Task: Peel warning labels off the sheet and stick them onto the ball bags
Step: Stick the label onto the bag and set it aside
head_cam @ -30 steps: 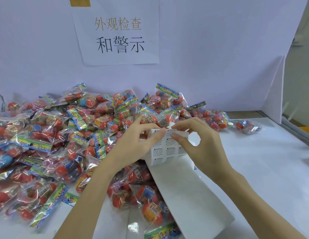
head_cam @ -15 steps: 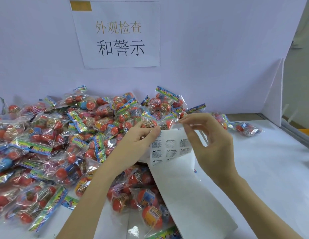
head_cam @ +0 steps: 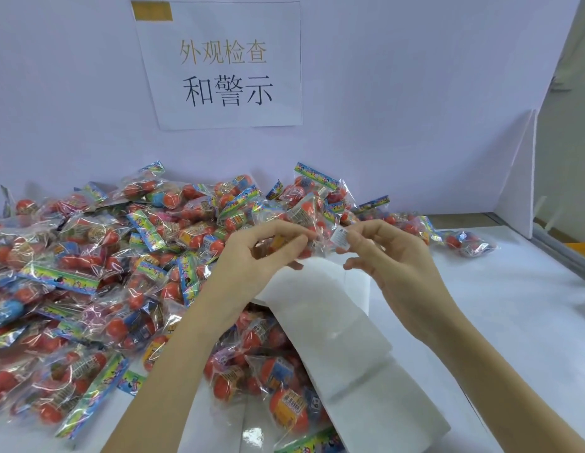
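Note:
A big heap of clear ball bags (head_cam: 98, 276) with red balls and colourful headers covers the table's left and middle. My left hand (head_cam: 261, 256) pinches one ball bag (head_cam: 304, 220) at the heap's right side. My right hand (head_cam: 389, 256) holds a small white warning label (head_cam: 339, 237) between thumb and forefinger, right against that bag. The white label sheet (head_cam: 320, 308) lies below both hands, draped over bags, its upper end partly hidden by my left hand.
A lilac backboard carries a paper sign (head_cam: 224, 65) with Chinese characters. A white side panel (head_cam: 520, 178) stands at the right. A lone ball bag (head_cam: 471, 243) lies on the white table (head_cam: 513, 322) to the right. More bags (head_cam: 284, 397) lie near the front edge.
My right hand peeled a label off the sheet and carried it up. My left hand let go of the sheet, which dropped flat, and took hold of a ball bag.

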`<state>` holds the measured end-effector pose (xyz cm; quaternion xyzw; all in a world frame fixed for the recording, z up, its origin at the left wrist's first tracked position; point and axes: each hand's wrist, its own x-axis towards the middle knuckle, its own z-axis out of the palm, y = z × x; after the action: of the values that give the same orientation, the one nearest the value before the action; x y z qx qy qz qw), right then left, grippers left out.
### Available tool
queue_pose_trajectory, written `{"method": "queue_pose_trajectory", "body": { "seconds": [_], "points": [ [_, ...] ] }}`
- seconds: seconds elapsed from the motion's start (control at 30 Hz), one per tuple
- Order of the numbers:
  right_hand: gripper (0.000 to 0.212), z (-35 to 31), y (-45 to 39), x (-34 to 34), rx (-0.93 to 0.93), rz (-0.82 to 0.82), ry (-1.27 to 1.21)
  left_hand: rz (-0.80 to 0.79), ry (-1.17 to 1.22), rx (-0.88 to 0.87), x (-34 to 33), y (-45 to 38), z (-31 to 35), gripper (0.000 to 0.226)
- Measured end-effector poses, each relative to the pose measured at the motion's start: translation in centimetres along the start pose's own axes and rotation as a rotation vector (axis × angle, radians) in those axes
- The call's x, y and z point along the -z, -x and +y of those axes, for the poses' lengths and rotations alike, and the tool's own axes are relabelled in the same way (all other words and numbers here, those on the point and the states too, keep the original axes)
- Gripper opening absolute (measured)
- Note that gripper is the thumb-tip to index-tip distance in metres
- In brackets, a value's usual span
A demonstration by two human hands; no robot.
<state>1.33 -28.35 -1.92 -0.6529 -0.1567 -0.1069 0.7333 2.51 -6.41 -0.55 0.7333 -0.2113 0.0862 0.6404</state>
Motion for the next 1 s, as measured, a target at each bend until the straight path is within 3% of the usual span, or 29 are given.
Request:
{"method": "queue_pose_trajectory", "body": {
  "seconds": [0.23,0.57,1.0],
  "points": [
    [0.006,0.03,0.30,-0.32,0.026,-0.033,0.244,-0.061,-0.039,0.011,-0.26,0.03,-0.65,0.045],
    [0.011,0.33,0.40,-0.56,0.096,-0.083,0.421,-0.173,-0.210,-0.055,-0.37,-0.08,-0.92,0.046],
    [0.013,0.70,0.38,-0.74,0.114,-0.072,0.458,-0.220,-0.242,-0.091,-0.24,0.12,-0.94,0.043]
  ]
}}
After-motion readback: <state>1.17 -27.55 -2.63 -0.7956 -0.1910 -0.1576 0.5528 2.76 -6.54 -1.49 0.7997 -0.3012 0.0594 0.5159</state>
